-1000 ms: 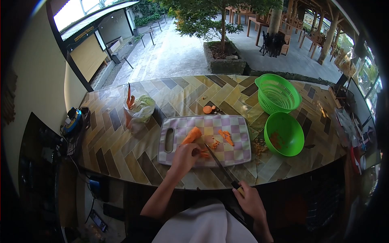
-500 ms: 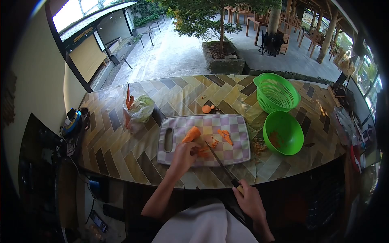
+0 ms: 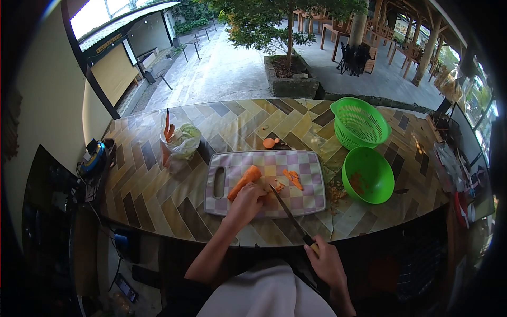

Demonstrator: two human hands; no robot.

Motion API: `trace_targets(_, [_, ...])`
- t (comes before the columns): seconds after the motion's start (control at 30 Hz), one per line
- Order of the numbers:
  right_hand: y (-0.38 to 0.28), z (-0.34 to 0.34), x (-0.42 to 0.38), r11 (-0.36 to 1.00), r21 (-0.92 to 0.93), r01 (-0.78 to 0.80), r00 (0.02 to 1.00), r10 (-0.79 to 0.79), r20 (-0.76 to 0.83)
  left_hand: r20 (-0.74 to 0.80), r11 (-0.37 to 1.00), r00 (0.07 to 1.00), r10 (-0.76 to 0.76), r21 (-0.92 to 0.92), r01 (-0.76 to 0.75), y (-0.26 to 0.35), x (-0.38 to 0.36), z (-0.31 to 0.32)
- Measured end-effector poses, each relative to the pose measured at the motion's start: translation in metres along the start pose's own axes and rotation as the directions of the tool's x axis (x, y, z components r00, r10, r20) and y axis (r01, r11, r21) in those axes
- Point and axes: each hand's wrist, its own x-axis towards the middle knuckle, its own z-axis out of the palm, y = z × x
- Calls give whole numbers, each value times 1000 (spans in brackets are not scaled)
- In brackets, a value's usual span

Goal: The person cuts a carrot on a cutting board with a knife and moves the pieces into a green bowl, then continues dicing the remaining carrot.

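My left hand (image 3: pixel 247 202) is closed over the lower middle of the checkered cutting board (image 3: pixel 222 206), with its fingers bent together; what they hold, if anything, is hidden. A large piece of carrot (image 3: pixel 244 181) lies slanted on the board just beyond those fingers. In my right hand (image 3: pixel 325 260) is the handle of a knife (image 3: pixel 289 214), whose blade points up and left, its tip over the board. Cut carrot strips (image 3: pixel 293 178) and small bits lie right of the blade tip. Carrot ends (image 3: pixel 269 142) rest on the table behind the board.
A green colander (image 3: pixel 361 122) stands at the back right, with a green bowl (image 3: pixel 368 175) holding orange bits before it. At the left, a plastic bag (image 3: pixel 185 141) holds a pale green vegetable beside carrots. Brown scraps (image 3: pixel 337 191) lie on the patterned table (image 3: pixel 158 201).
My left hand has shifted slightly up and right, and more of the large carrot piece shows to its left. The knife and right hand have barely moved.
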Motion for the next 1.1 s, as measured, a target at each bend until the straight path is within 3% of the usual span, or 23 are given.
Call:
trace_targets(0.2, [0, 0, -3, 999, -35, -40, 999, 40, 22, -82, 997, 996, -27, -76, 20, 7, -6, -2])
trace_targets(0.4, [-2, 3, 2, 993, -122, 4, 1000, -1, 24, -47, 996, 999, -8, -85, 4, 12, -7, -8])
trace_targets(0.5, [-6, 1, 6, 990, -140, 5, 999, 0, 36, -138, 996, 990, 17, -90, -30, 8, -13, -5])
trace_targets(0.6, [-7, 0, 8, 990, -138, 0, 999, 6, 44, -97, 984, 992, -75, -170, 58, 3, -17, -7])
trace_targets(1.1, [-2, 1, 10, 997, -78, 27, 998, -23, 63, -193, 993, 977, -88, -88, 72, 6, -17, 2])
